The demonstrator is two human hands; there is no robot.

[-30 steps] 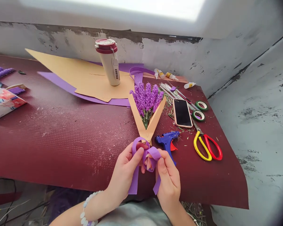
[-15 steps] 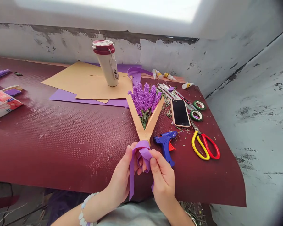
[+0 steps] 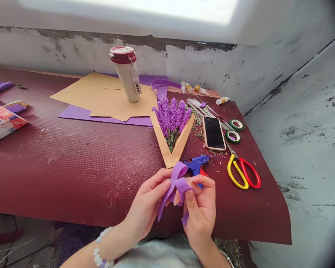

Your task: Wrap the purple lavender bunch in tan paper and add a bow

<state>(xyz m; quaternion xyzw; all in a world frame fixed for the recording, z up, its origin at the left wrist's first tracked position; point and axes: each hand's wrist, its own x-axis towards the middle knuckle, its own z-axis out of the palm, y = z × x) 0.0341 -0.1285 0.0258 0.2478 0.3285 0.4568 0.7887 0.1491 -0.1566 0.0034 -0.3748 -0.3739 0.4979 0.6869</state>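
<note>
Between my two hands is a looped purple ribbon (image 3: pixel 176 178), its tails hanging down at both sides. My left hand (image 3: pixel 150 197) pinches it at the crossing, with thumb and fingers closed. My right hand (image 3: pixel 200 208) grips a fold of the same ribbon between thumb and fingers. Just beyond the hands lies a small bouquet of purple lavender-like flowers (image 3: pixel 171 115) in a tan paper wrap (image 3: pixel 171 160) folded to a V. A blue glue gun (image 3: pixel 195 163) lies by my right hand, partly hidden behind the fingers.
Scissors (image 3: pixel 244 173) with yellow and red handles, a phone (image 3: pixel 213 133) and green tape rolls (image 3: pixel 233 136) lie at the right. Behind stands a coffee cup (image 3: pixel 127 80) on tan paper (image 3: pixel 80 93). Small glue bottles (image 3: pixel 201 90) lie near the wall. A printed box (image 3: pixel 5 123) is at the left.
Both hands have shifted slightly right with the ribbon. Its upper loop now stands tilted to the right, and its left tail hangs less low. The bouquet has stayed in place.
</note>
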